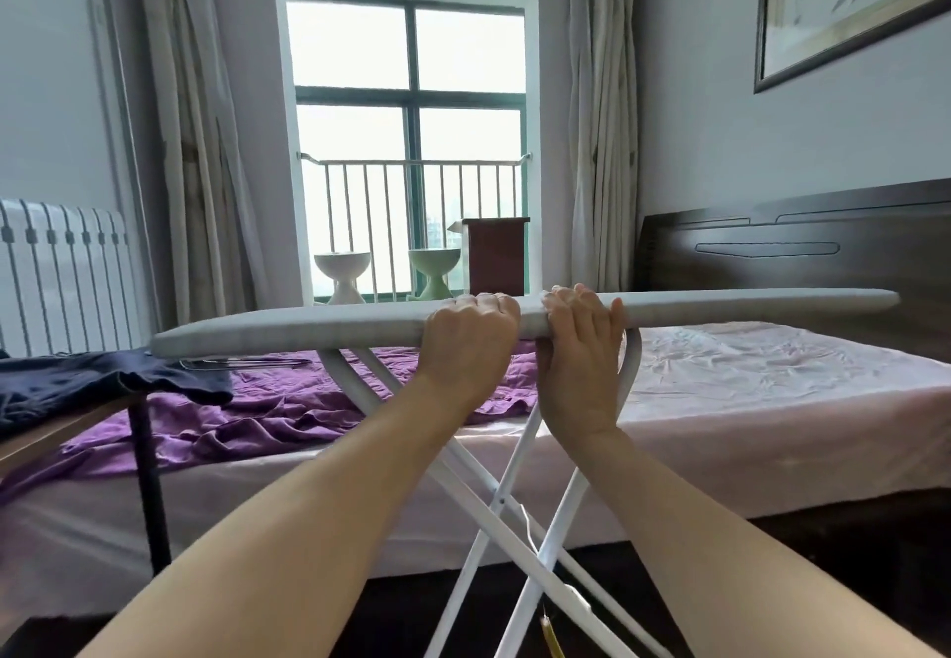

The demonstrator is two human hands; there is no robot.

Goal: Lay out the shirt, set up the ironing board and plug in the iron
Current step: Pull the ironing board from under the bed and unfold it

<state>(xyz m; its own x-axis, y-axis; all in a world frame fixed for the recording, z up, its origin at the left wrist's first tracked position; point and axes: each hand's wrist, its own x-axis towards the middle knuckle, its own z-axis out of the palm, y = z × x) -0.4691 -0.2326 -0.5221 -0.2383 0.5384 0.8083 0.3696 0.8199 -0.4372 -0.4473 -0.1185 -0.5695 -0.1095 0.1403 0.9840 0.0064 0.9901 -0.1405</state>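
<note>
A grey padded ironing board (288, 330) stretches across the middle of the view, seen edge-on, on crossed white legs (502, 500) between me and the bed. My left hand (465, 343) is curled over the board's near edge at its middle. Just to the right, my right hand (581, 364) grips the same edge, fingers over the top and palm below. A dark navy garment (87, 389) lies on a small wooden table at the left. No iron is in sight.
A bed (746, 400) with pale pink sheet and a crumpled purple cloth (267, 415) lies behind the board. The wooden table's dark leg (149, 482) stands at left, with a white radiator (62, 271) beyond. Window, curtains and stools are at the back.
</note>
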